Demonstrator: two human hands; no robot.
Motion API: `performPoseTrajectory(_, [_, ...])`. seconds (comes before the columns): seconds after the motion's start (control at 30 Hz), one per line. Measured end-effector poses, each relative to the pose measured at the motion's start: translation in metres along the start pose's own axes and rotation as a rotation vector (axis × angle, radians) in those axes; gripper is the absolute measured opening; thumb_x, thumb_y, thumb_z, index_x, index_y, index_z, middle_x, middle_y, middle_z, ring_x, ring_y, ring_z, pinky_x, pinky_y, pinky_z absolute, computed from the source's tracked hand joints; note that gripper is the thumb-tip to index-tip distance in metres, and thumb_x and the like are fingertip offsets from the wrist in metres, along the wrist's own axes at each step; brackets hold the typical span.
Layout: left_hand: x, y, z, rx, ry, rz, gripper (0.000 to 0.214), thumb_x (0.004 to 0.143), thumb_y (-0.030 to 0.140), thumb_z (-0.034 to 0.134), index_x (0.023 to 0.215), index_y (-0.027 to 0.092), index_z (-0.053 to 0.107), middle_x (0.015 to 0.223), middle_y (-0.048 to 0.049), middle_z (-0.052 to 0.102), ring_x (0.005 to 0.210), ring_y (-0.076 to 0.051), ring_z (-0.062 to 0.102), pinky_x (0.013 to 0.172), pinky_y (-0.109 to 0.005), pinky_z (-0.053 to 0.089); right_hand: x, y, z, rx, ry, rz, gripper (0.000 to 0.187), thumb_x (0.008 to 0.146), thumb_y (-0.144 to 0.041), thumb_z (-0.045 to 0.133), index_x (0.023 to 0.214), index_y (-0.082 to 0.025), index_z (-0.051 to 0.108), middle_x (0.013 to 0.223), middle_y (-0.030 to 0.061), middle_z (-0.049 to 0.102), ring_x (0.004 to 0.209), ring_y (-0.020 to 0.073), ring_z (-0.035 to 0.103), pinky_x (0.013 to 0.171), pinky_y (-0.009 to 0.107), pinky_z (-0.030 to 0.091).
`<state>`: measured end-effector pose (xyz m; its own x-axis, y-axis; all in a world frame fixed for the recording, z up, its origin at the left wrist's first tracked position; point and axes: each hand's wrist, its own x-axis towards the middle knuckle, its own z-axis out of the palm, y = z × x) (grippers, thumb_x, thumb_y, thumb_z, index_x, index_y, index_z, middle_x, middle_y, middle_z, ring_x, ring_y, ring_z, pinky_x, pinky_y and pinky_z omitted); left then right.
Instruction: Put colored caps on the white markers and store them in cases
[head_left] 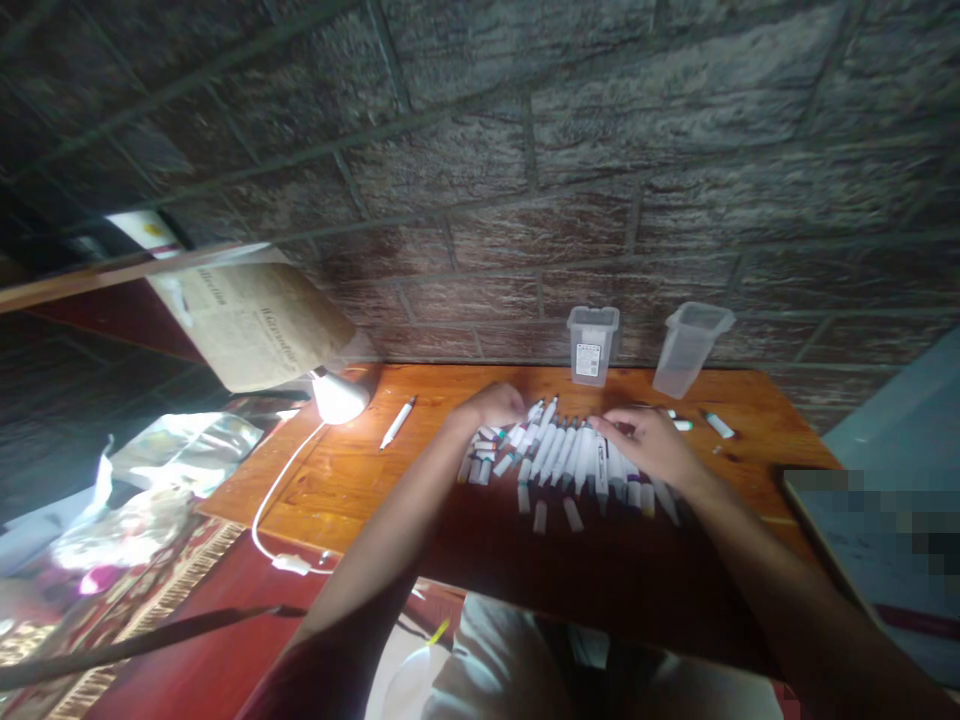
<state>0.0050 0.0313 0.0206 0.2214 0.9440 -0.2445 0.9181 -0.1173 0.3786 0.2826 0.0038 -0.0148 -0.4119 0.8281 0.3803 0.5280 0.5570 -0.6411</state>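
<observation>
Many white markers [559,450] lie side by side in a row on the wooden table, some without their caps. At the row's left end is my left hand [499,405], its fingers curled by the marker tips; what they hold, if anything, is hidden. My right hand [649,440] rests over the right part of the row, thumb and fingers bent against the markers there. I cannot make out whether one is gripped. Loose marker caps [540,516] lie in front of the row, and more caps [480,468] cluster beneath my left wrist.
Two clear plastic containers [592,350] [686,350] stand at the table's back edge by the brick wall [487,270]. A lit lamp [339,395] with a paper shade stands left, its white cord [259,510] hanging over the front edge. Single markers [397,422] [718,425] lie on either side.
</observation>
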Motion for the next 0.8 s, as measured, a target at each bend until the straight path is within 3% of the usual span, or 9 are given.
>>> performPoseTrajectory(0.23, [0.007,0.003,0.005,-0.060,-0.049,-0.094,0.016,0.070,0.021,0.062,0.074,0.013,0.075,0.063,-0.0023,0.070,0.061,-0.015,0.066,0.053,-0.020,0.044,0.001,0.000,-0.001,0.026,-0.004,-0.026,0.049,0.093,-0.054,0.052,0.058,-0.020,0.059,0.054,-0.0014,0.055,0.054,0.0134,0.049,0.058,0.028,0.034])
performPoseTrajectory(0.43, [0.012,0.003,0.007,-0.086,-0.033,-0.144,0.014,0.067,0.023,0.067,0.076,0.015,0.074,0.062,-0.0015,0.070,0.061,-0.016,0.067,0.053,-0.020,0.046,0.001,0.002,-0.001,0.053,0.010,-0.025,0.046,0.092,-0.053,0.053,0.064,-0.021,0.068,0.060,0.0005,0.064,0.056,0.0154,0.055,0.060,0.028,0.036])
performPoseTrajectory(0.53, [0.014,0.007,0.009,-0.087,-0.028,-0.155,0.009,0.064,0.023,0.069,0.065,0.015,0.072,0.057,-0.0017,0.067,0.058,-0.016,0.065,0.054,-0.022,0.047,0.001,0.003,-0.001,0.049,0.005,-0.034,0.046,0.093,-0.053,0.052,0.063,-0.020,0.068,0.060,0.0006,0.064,0.056,0.0154,0.055,0.060,0.028,0.036])
performPoseTrajectory(0.67, [0.016,0.010,0.009,-0.104,0.003,-0.165,0.015,0.063,0.025,0.070,0.053,0.015,0.067,0.047,-0.0011,0.061,0.051,-0.015,0.062,0.051,-0.022,0.045,0.002,0.002,-0.001,0.043,0.012,-0.024,0.047,0.093,-0.054,0.051,0.065,-0.020,0.068,0.060,0.0009,0.064,0.056,0.0152,0.055,0.061,0.028,0.037])
performPoseTrajectory(0.8, [0.011,0.011,0.000,-0.180,0.094,-0.105,0.012,0.064,0.024,0.067,0.057,0.014,0.069,0.047,0.0008,0.060,0.049,-0.015,0.060,0.050,-0.023,0.044,0.002,0.001,-0.002,0.045,0.027,-0.010,0.049,0.092,-0.056,0.051,0.065,-0.019,0.069,0.061,0.0017,0.065,0.056,0.0155,0.054,0.060,0.029,0.036])
